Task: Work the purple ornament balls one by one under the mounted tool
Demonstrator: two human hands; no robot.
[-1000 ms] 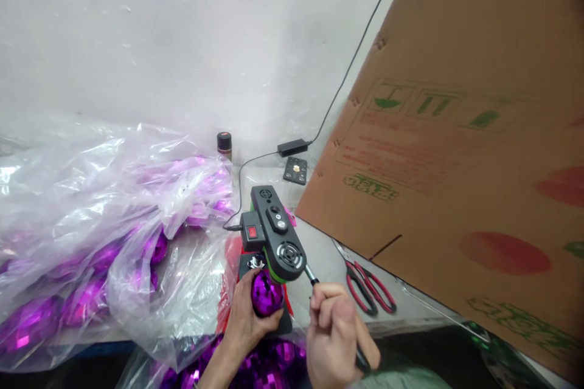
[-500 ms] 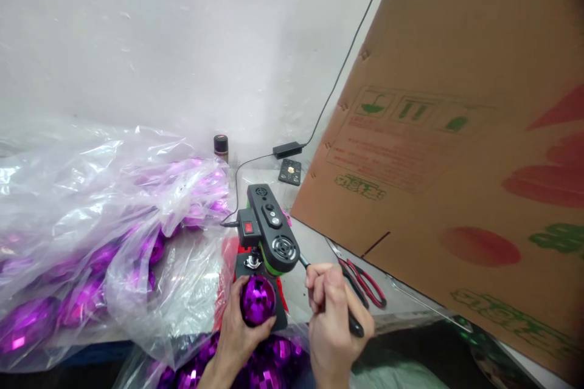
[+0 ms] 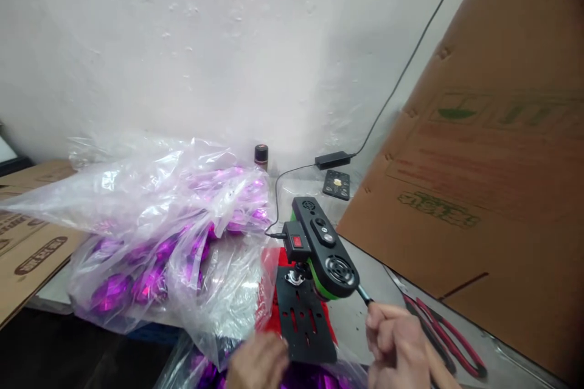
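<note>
My right hand (image 3: 401, 340) is closed around a black-handled tool with a metal shaft (image 3: 364, 295); its tip is hidden at the near end of a black and green device (image 3: 323, 249) with a red switch. The device stands on a black slotted plate (image 3: 305, 322) over red material. My left hand (image 3: 258, 361) is smeared by motion at the bottom edge, left of the plate and above purple mirrored balls (image 3: 207, 371) in a clear bag below the table edge. Whether it holds anything does not show.
A large plastic bag of purple balls (image 3: 150, 282) covers the table's left. Red-handled cutters (image 3: 451, 337) lie right, by a tall cardboard box (image 3: 456, 225). Behind are a black-capped bottle (image 3: 261, 156), a power adapter (image 3: 333, 160) and a black plate (image 3: 336, 185).
My left hand has come away from the device's plate toward the lower bag, and the purple ball it held is out of sight. The view has swung left. My right hand still grips the tool.
</note>
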